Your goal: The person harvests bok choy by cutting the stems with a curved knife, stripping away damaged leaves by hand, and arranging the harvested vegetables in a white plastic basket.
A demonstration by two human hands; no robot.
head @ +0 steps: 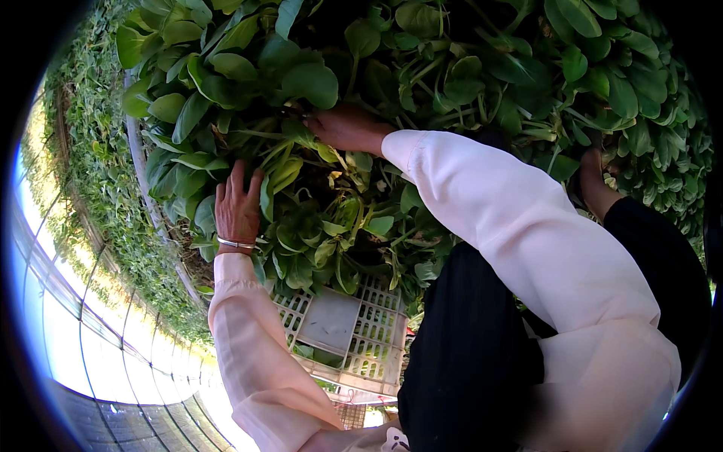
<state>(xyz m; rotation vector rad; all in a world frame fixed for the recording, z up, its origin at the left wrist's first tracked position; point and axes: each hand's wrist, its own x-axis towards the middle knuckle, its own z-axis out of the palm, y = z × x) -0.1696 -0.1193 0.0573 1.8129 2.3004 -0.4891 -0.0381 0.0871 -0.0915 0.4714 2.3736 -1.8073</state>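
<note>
My left hand (239,206), with a silver bangle (236,244) at the wrist, reaches into the leafy green plants (195,161). Its fingers lie against the leaves, and their tips are partly hidden. Further up and to the right, my right hand (347,129) is low among the stems with its fingers curled. A small dark object with bright spots (291,110) shows just beyond those fingers; shade and leaves hide what it is. Between the hands are yellow-green leaves (287,172) and some withered yellow bits (336,178).
A white slotted plastic crate (330,319) stands below the plants, beside my bent knee in black trousers (469,339). My foot (592,175) is among plants at right. At left, a pale pipe or strip (141,164) edges the bed, with more greenery (107,169) and a framed translucent wall (85,339) beyond.
</note>
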